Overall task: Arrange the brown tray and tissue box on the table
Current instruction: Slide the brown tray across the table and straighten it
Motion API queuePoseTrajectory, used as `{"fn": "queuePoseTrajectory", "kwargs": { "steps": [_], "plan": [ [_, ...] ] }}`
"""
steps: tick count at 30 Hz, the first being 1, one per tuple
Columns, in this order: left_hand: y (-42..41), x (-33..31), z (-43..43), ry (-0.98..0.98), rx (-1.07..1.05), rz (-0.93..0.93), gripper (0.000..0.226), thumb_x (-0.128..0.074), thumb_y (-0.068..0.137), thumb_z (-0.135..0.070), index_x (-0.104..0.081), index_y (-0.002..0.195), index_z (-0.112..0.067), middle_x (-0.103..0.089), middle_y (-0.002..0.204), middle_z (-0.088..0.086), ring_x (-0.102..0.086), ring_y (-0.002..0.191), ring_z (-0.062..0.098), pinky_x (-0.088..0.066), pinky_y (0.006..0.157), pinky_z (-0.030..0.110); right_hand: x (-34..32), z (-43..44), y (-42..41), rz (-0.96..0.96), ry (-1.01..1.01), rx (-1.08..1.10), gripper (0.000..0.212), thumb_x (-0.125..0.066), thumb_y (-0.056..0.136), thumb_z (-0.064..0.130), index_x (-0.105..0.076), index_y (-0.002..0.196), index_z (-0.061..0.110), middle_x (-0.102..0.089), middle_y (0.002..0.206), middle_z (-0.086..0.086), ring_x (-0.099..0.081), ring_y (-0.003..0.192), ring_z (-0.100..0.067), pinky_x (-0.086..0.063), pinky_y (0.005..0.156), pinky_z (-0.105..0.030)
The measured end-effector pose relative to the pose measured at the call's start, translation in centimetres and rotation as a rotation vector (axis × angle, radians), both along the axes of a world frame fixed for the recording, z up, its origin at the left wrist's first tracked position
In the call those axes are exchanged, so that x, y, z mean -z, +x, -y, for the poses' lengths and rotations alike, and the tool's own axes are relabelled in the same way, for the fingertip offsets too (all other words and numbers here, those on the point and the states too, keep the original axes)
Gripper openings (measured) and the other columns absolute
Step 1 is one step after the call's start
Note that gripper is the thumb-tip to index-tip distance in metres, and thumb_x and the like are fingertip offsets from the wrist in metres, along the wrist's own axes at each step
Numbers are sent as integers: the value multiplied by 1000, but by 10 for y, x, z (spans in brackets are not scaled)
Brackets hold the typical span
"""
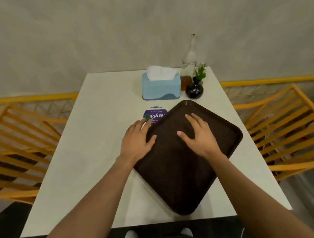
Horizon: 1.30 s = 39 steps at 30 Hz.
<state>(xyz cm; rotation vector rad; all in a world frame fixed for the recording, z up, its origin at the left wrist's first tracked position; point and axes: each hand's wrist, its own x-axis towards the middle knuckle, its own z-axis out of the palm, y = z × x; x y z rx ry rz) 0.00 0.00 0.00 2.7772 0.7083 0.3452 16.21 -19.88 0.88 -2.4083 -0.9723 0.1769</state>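
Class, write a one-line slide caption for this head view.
Both hands, left and right, rest flat on a brown tray turned cornerwise on the table, tissue box behind.

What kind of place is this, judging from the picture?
Probably a cafe or food court: a brown tray lies on a white table with a tissue box, a round purple sticker and slatted orange seats.

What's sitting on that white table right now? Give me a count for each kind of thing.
Dark brown plastic tray, set diagonally: 1
Light blue tissue box with white tissues: 1
Clear glass bottle: 1
Small amber jar: 1
Round black vase with a green sprig: 1
Round purple sticker, partly under the tray: 1
Total: 6
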Motion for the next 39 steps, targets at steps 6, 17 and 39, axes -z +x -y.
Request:
{"fn": "queuePoseTrajectory", "kwargs": {
  "steps": [6, 17, 39],
  "plan": [
    [5, 26, 9, 17, 88, -226, 66, -40, 99, -55, -28, 158, -29, -22, 166, 8, -19, 153, 29, -18, 124, 46, 27, 27, -6, 57, -105, 144, 73, -58, 94, 50, -23, 155, 31, -21, 164, 0, -25, 145, -31, -30, 111, -57],
    [-9, 46, 25, 68, 25, -316, 70, -15, 97, -67, -28, 158, -34, -9, 170, 4, -4, 156, 25, -9, 124, 47, 59, 55, -20, 72, -358, 114, 68, -25, 99, 63, -28, 156, 26, -18, 166, -4, -9, 152, -32, -9, 120, -54],
    [-134, 49, 101, -72, -567, -283, 73, -15, 97, -68, -27, 158, -31, -4, 171, 7, -4, 156, 27, -14, 123, 50, 58, -14, -25, 218, -373, -502, 68, -17, 98, 68, -29, 155, 33, -20, 165, 6, -11, 152, -22, -8, 121, -45]
  ]
}}
